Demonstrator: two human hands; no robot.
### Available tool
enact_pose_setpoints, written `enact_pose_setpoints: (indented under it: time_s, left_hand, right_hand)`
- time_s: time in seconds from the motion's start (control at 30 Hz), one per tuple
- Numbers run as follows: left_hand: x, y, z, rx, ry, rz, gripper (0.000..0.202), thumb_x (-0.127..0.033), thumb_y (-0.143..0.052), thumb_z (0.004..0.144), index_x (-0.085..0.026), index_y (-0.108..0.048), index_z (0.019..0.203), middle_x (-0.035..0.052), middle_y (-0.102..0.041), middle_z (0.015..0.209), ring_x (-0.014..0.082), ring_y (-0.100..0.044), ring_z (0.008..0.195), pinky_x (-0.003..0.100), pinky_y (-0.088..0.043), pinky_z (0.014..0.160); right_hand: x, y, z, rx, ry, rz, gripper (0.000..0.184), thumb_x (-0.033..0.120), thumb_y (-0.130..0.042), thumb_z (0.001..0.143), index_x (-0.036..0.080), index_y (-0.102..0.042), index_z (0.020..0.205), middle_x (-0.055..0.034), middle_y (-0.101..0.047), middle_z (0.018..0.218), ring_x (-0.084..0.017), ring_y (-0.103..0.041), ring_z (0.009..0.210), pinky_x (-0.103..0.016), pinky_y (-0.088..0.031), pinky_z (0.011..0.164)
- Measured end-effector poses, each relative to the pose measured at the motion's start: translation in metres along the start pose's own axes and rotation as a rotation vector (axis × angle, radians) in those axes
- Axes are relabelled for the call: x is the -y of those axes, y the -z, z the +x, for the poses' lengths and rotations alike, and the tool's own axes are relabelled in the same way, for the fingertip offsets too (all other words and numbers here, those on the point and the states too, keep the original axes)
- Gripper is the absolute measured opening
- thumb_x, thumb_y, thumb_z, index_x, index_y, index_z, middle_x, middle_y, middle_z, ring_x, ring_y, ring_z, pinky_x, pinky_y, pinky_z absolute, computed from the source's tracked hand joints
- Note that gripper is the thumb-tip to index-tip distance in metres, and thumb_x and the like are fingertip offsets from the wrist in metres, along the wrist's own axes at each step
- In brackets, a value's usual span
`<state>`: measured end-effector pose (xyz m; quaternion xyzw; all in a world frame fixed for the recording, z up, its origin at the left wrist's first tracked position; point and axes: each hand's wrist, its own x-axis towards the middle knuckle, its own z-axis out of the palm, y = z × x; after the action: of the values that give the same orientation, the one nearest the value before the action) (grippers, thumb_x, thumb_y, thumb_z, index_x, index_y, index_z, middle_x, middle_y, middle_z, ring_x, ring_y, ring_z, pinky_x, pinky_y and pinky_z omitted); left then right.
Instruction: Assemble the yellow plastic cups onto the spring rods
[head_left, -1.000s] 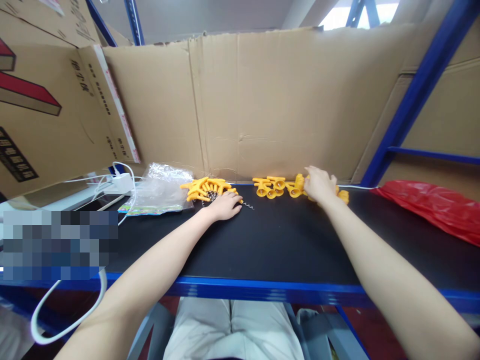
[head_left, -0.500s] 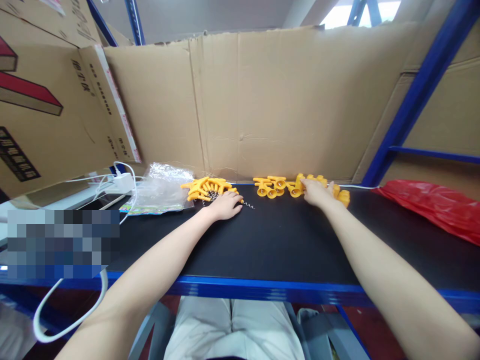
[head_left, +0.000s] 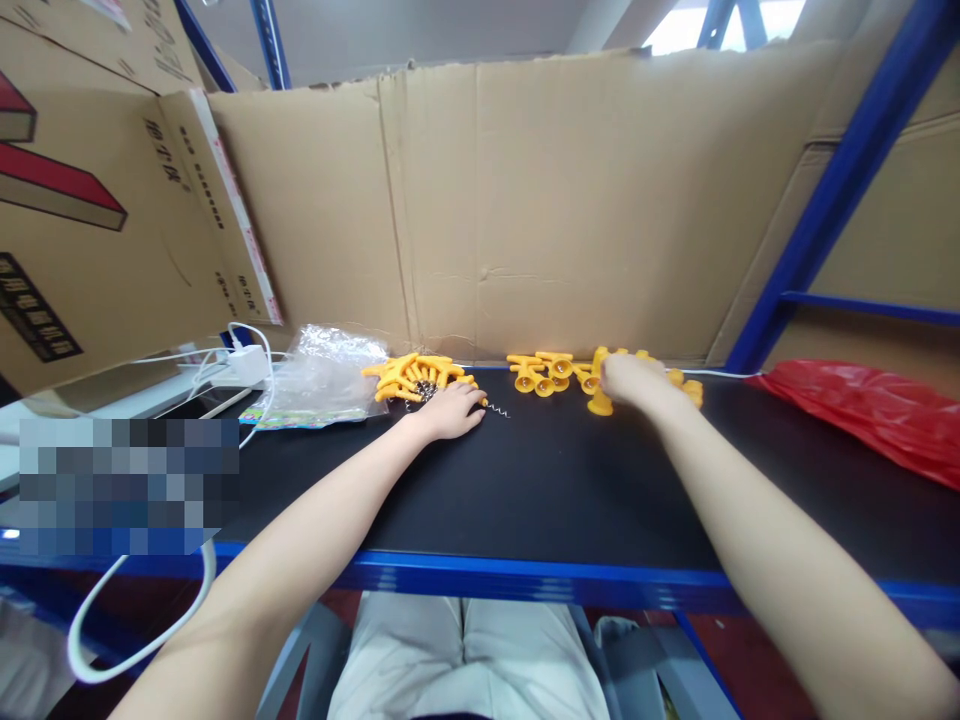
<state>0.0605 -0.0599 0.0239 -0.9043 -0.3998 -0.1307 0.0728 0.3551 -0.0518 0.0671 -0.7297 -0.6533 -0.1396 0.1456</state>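
Observation:
My left hand [head_left: 452, 411] rests on the black tabletop, fingers closed around a yellow-handled corkscrew screw [head_left: 496, 409]. Its metal spiral sticks out to the right; the hand hides most of the handle. Just behind lies a pile of yellow corkscrew handles [head_left: 397, 374] with metal spirals. On the right, my right hand [head_left: 636, 382] grips a yellow bell-shaped corkscrew body [head_left: 600, 404], whose flared end points down. More yellow bodies [head_left: 691, 390] stand around and behind that hand, partly covered. Between my hands lie several yellow pieces with cross handles and flared cups [head_left: 553, 368].
A clear plastic bag [head_left: 330, 375] lies left of the handles, near a white charger [head_left: 249, 364] with cables. A red plastic bag [head_left: 862, 415] is at the right. Cardboard [head_left: 585, 210] walls the back, and a blue rail [head_left: 540, 580] runs along the front edge.
My right hand has closed on a yellow bell-shaped body and tipped it forward, out from the group. My left hand has stayed in place.

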Motion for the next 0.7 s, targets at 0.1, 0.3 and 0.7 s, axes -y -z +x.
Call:
enact_pose_setpoints:
  time_s: [0.1,0.3,0.7]
  left_hand:
    - [-0.001,0.001,0.0,0.006,0.004,0.003,0.041,-0.035,-0.038,0.086,-0.014,-0.052,0.119,0.011,-0.055,0.119,0.0235,-0.046,0.114,0.037,-0.035,0.098]
    - [-0.003,0.005,-0.002,-0.034,0.043,0.035,0.046,-0.035,-0.041,0.084,-0.015,-0.047,0.124,0.0113,-0.051,0.12,0.0257,-0.043,0.114,0.039,-0.036,0.096]
    - [0.003,0.02,-0.004,0.065,0.309,0.069,0.038,-0.034,-0.045,0.08,-0.024,-0.052,0.116,0.0072,-0.059,0.11,0.0246,-0.056,0.097,0.036,-0.045,0.081]
  right_hand:
    - [0.021,0.003,-0.011,0.14,0.134,0.001,0.013,0.025,-0.054,0.074,0.016,-0.063,0.077,-0.016,-0.065,0.08,-0.03,-0.061,0.077,-0.042,-0.043,0.065]
    - [0.055,0.004,-0.028,0.173,0.206,0.292,0.019,0.025,-0.052,0.076,0.018,-0.05,0.093,-0.0065,-0.063,0.082,-0.018,-0.059,0.068,-0.028,-0.042,0.06]
    - [0.052,-0.019,-0.025,0.362,0.284,0.589,0.028,0.036,-0.068,0.064,0.019,-0.047,0.068,0.0014,-0.056,0.064,-0.014,-0.054,0.061,-0.025,-0.04,0.057]
